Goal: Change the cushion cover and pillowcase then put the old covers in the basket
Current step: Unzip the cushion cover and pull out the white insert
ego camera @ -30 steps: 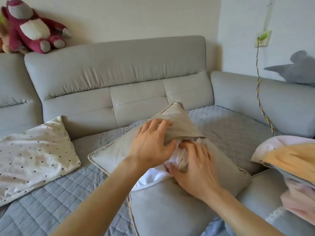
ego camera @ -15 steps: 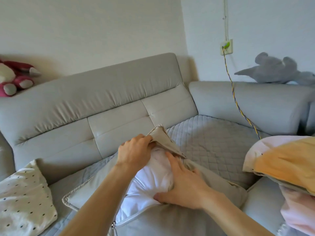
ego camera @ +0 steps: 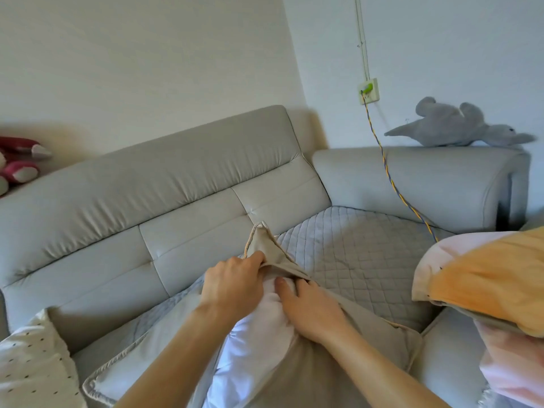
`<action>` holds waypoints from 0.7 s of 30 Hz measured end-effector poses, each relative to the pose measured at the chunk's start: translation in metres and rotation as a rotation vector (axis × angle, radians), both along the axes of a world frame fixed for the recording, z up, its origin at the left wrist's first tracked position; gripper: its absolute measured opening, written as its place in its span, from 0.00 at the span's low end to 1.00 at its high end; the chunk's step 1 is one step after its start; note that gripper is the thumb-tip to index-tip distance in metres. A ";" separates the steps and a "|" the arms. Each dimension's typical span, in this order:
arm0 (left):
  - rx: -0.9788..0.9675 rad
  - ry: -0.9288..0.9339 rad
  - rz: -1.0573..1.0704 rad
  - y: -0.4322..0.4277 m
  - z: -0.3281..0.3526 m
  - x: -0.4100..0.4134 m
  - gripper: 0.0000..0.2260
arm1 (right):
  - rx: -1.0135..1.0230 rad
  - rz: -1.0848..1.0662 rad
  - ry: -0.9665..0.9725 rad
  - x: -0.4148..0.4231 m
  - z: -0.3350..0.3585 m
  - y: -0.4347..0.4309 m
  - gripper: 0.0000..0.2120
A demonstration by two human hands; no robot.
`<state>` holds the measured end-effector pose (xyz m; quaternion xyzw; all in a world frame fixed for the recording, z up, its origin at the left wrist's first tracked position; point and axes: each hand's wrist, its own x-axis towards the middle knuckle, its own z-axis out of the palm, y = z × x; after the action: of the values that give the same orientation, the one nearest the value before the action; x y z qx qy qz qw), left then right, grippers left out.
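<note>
A beige cushion cover (ego camera: 323, 375) with piped edges lies on the grey sofa in front of me, open along its middle. The white cushion insert (ego camera: 250, 348) bulges out of the opening. My left hand (ego camera: 232, 287) grips the cover's upper corner flap, which stands up in a point. My right hand (ego camera: 312, 310) presses its fingers onto the white insert at the edge of the opening, partly under the cover's rim. A white pillow with small dark dots (ego camera: 32, 366) lies at the lower left.
The grey sofa (ego camera: 164, 184) has a quilted seat pad (ego camera: 359, 260). An orange and pink pillow (ego camera: 488, 287) lies at the right. A grey plush toy (ego camera: 459, 125) lies on the armrest, a red plush toy (ego camera: 17, 166) at far left. A braided cable (ego camera: 391, 178) hangs from a wall socket.
The view has tilted up and to the right. My left hand has pulled the cover's corner further up, and more white insert shows in the opening.
</note>
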<state>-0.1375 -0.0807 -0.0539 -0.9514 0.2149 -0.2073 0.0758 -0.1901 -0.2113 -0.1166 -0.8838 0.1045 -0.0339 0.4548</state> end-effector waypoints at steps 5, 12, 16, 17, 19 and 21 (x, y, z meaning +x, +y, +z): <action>-0.019 0.034 0.074 0.005 0.005 0.002 0.12 | -0.113 0.003 -0.033 -0.006 -0.002 0.010 0.37; 0.185 -0.055 -0.055 0.006 -0.005 -0.004 0.15 | -0.205 0.061 -0.174 -0.023 0.001 0.028 0.11; 0.239 -0.164 -0.209 0.012 -0.006 0.004 0.13 | -0.138 0.053 -0.205 -0.024 -0.005 0.034 0.11; 0.276 -0.165 -0.211 0.012 -0.006 0.005 0.17 | -0.134 0.056 -0.220 -0.025 -0.006 0.034 0.10; 0.275 -0.196 -0.217 0.016 -0.004 0.010 0.21 | -0.150 0.093 -0.285 -0.030 -0.005 0.033 0.05; 0.235 -0.240 -0.208 0.023 0.001 0.017 0.22 | -0.149 0.169 -0.381 -0.039 -0.004 0.029 0.04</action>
<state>-0.1200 -0.0576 -0.0532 -0.8770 0.3243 -0.2996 0.1898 -0.2294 -0.1822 -0.1204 -0.8982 -0.0603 -0.1696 0.4011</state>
